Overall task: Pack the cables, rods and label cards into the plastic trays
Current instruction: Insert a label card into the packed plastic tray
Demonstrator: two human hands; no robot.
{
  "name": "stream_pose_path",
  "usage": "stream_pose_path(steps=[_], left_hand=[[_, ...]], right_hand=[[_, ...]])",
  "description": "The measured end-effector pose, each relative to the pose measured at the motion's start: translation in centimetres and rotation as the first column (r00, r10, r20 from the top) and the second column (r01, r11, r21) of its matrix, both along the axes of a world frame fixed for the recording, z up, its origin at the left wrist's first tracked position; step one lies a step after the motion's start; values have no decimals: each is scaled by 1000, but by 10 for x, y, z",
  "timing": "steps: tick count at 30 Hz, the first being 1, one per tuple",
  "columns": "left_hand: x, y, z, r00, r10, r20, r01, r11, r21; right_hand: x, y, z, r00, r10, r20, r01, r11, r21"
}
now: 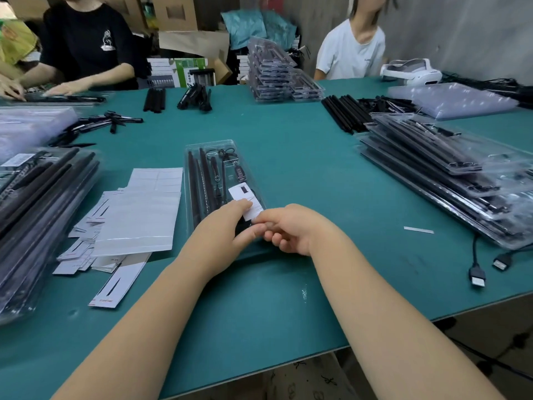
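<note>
A clear plastic tray [190, 180] lies on the green table in front of me, holding black rods [199, 180] on its left and a coiled black cable [223, 166] on its right. A white label card [245, 194] lies tilted over the tray's near right part. My left hand [222, 226] rests on the tray with its fingertips on the card. My right hand [285, 229] pinches the card's near end between thumb and forefinger.
Sheets and loose label cards [135, 215] lie left of the tray. Filled trays are stacked at the left [34, 209], right [450, 180] and back [274, 73]. Loose rods [343, 114] and USB plugs [477, 277] lie at the right. Two people sit across the table.
</note>
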State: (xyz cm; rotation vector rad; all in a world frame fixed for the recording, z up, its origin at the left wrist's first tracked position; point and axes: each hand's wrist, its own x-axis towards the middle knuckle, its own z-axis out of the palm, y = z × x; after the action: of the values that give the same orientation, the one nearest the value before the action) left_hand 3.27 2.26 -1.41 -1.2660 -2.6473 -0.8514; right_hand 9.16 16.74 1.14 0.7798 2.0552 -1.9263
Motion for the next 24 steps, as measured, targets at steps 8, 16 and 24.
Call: stream_pose_path(steps=[8, 16, 24], left_hand=[[0, -4, 1, 1000, -5, 23, 4, 1000, 29], [1, -7, 1, 998, -66, 26, 64, 997, 50], [-3, 2, -4, 994, -51, -95, 51, 999, -10]], right_hand=[[-10, -10, 2, 997, 30, 70, -39, 991, 126], [-10, -12, 2, 997, 10, 80, -19, 993, 112], [-11, -13, 1, 996, -53, 73, 47, 996, 81]])
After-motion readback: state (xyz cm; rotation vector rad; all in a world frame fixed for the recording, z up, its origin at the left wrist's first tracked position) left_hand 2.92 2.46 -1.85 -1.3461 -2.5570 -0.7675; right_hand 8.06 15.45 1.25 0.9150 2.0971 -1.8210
